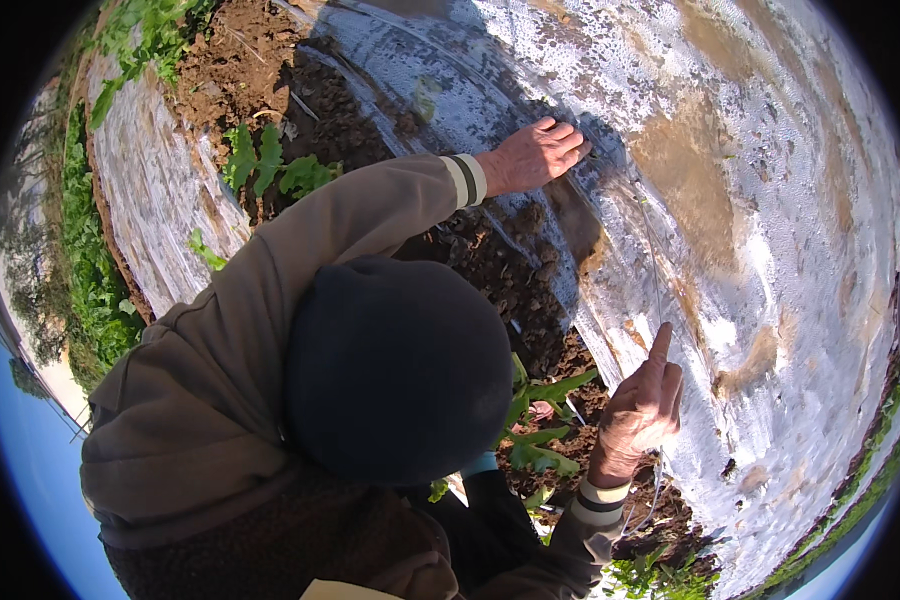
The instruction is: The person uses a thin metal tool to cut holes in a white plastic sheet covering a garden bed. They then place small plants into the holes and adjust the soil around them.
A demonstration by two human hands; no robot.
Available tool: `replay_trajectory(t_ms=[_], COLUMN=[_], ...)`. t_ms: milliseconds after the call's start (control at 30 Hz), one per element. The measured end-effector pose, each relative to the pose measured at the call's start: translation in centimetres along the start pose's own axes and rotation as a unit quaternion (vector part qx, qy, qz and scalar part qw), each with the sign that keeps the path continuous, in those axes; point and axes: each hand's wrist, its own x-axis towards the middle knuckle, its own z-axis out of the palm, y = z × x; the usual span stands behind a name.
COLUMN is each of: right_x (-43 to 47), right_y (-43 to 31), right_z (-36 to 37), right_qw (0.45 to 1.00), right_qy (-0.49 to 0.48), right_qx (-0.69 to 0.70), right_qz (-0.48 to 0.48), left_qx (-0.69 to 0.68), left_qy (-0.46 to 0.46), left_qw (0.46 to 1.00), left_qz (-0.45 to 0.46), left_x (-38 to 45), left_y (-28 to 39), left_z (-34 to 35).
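My left hand, its fingers bent, rests on the dusty, translucent plastic film over a bed. What its fingertips grip, if anything, is hidden. A thin pale wire or cord runs along the film between my hands. Lower down, my right hand is closed around this line, index finger extended along it. The line's loose tail curves below that hand. Water droplets and brown soil patches mark the film.
A dark rounded cap blocks the middle of the view. Loose brown soil borders the film, with leafy green plants near my right arm and more leaves beyond my left sleeve. A second film-covered strip lies at the left.
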Motion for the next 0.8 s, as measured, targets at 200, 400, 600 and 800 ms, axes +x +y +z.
replay_trajectory(t_ms=[200, 400, 600, 800], right_x=[2.0, 2.9, 2.5, 2.9], right_y=[-1.3, -4.2, -5.7, -6.4], right_z=[-0.8, 0.3, 1.5, 1.6], right_qw=[0.964, 0.852, 0.889, 0.906], right_qy=[-0.007, -0.133, -0.116, -0.126], right_qx=[0.229, 0.445, 0.416, 0.376], right_qz=[0.136, 0.242, 0.151, 0.147], left_qx=[-0.121, -0.133, -0.106, -0.147], left_qy=[0.108, 0.129, 0.113, 0.094], left_qw=[0.980, 0.929, 0.928, 0.922], left_qz=[-0.113, -0.319, -0.339, -0.345], left_x=[0.4, -1.0, -1.0, -0.1], left_y=[0.7, -1.9, -5.7, -5.6], left_z=[-0.7, -2.0, -2.4, -1.7])
